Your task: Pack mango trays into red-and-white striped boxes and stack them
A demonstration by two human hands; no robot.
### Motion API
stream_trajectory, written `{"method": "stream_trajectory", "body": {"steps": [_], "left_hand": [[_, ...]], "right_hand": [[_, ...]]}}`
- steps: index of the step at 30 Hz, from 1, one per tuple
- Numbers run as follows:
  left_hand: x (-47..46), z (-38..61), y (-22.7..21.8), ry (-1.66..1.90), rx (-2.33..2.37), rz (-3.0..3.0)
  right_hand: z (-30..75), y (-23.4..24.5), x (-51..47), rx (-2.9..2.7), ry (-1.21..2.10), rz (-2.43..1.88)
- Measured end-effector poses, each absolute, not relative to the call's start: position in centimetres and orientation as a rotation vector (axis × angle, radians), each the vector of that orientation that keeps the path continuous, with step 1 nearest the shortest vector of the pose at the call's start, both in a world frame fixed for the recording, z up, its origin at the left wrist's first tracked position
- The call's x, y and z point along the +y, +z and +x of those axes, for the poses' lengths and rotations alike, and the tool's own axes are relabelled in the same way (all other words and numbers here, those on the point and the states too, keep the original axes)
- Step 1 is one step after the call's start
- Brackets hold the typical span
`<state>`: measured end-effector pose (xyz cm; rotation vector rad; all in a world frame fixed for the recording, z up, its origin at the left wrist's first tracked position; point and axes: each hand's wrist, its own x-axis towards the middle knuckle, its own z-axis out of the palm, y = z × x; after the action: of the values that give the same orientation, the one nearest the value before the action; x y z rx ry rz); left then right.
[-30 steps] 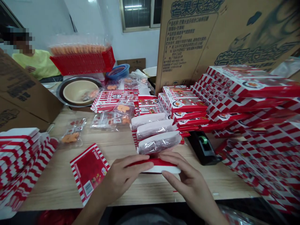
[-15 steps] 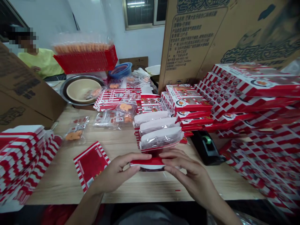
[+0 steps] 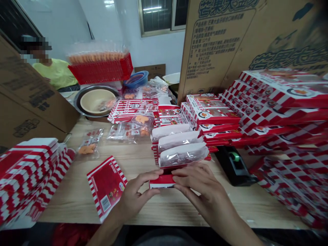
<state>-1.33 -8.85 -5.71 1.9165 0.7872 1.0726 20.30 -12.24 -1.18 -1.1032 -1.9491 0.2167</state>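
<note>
Between my hands a small red-and-white cardboard box (image 3: 162, 180) stands on the table with its end toward me. My left hand (image 3: 134, 194) grips its left side, thumb low and fingers on top. My right hand (image 3: 205, 186) holds the right side, its fingers reaching over the red top flap and covering part of it. Just beyond stand several boxes (image 3: 183, 154) in a row, their upper ends open, with white flaps and clear film showing. A flat red printed carton (image 3: 109, 186) with striped edges lies left of my left hand.
Striped flat cartons (image 3: 33, 171) are piled at left. Filled boxes (image 3: 284, 99) are stacked at right, beside a black tape dispenser (image 3: 234, 167). Bagged orange pieces (image 3: 88, 147), a beige bowl (image 3: 96, 99) and a red basket (image 3: 102, 70) lie farther back. A person (image 3: 55, 71) sits behind cardboard.
My right hand has slid left over the box's end, covering more of it. The dark gap under the flap has narrowed. The whole view has shifted slightly.
</note>
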Motion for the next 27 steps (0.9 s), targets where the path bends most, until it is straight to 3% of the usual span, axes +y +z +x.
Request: {"method": "stream_trajectory", "body": {"steps": [8,15,27], "left_hand": [[-9.6,0.2,-8.4,1.515,0.699,1.75],[-9.7,-0.5,-8.6,1.407,0.826,2.108],[-9.7,-1.0,-8.8,1.314,0.718,1.918]], "right_hand": [[19.6,-1.1,-11.9,-1.978,0.184,-1.136],[19.4,-0.5,-12.0,-2.041,0.112,-1.139],[16.8,-0.9,-12.0,-2.023,0.003,-1.1]]}}
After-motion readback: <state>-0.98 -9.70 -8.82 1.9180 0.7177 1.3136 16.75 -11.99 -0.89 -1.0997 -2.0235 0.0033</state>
